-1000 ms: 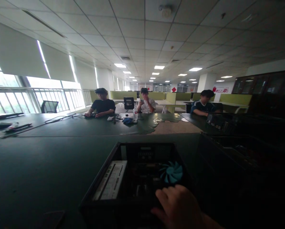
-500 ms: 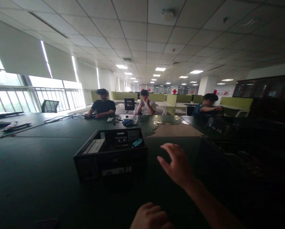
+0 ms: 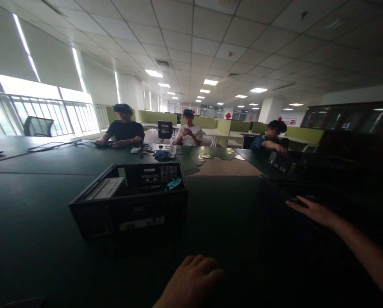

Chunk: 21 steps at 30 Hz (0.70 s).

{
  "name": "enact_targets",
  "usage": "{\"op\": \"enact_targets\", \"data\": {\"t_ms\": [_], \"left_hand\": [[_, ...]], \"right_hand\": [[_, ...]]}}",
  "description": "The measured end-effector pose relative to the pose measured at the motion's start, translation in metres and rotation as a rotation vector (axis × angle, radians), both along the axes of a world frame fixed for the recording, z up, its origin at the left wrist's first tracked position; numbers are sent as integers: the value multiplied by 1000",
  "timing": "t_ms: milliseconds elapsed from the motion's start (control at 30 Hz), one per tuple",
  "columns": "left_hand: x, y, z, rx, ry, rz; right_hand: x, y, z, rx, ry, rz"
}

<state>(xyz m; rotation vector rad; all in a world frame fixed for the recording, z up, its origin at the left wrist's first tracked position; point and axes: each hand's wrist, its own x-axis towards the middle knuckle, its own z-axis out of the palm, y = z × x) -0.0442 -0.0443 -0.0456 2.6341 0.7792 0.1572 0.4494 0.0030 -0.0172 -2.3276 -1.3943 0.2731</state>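
Left hand (image 3: 191, 278): loosely curled, empty, resting on green table (image 3: 34, 214).
Right hand (image 3: 310, 210): flat, fingers extended, touching dark case (image 3: 307, 188).
Open computer case (image 3: 130, 201): ahead, untouched.

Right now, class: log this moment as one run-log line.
left hand: open, resting on table | right hand: open, reaching second case | computer case: untouched

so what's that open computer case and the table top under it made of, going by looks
Open computer case: likely sheet metal painted matte black, judging by its thin straight walls and crisp edges. Table top: a dark green, smooth matte covering, possibly a mat or laminate; the dim light leaves it open.
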Motion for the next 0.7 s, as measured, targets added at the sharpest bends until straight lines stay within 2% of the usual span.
{"op": "enact_targets", "data": {"t_ms": [100, 200, 300, 367, 433, 500, 567, 600, 633, 700], "left_hand": [[-4, -1, 2, -38, -29, 32], [-4, -3, 6, -47, -62, 67], [-4, -7, 15, -19, -115, 101], [-6, -10, 23, 51, -191, 136], [-14, -13, 33, 149, -297, 159], [-30, -16, 43, 228, -397, 173], [-51, -20, 52, 252, -424, 214], [-63, -22, 57, 249, -404, 238], [-75, -24, 62, 242, -365, 255], [-94, -29, 73, 207, -257, 251]], "right_hand": [[-14, -5, 0, -27, -41, 61], [-47, -20, 9, -75, -107, 137], [-112, -45, 25, -152, -167, 226], [-165, -67, 38, -172, -148, 344], [-213, -90, 52, -172, 25, 569], [-249, -109, 64, -203, 402, 838], [-269, -121, 74, -210, 680, 963], [-273, -123, 78, -191, 684, 964], [-274, -123, 80, -157, 597, 948], [-271, -118, 81, -102, 305, 921]]}}
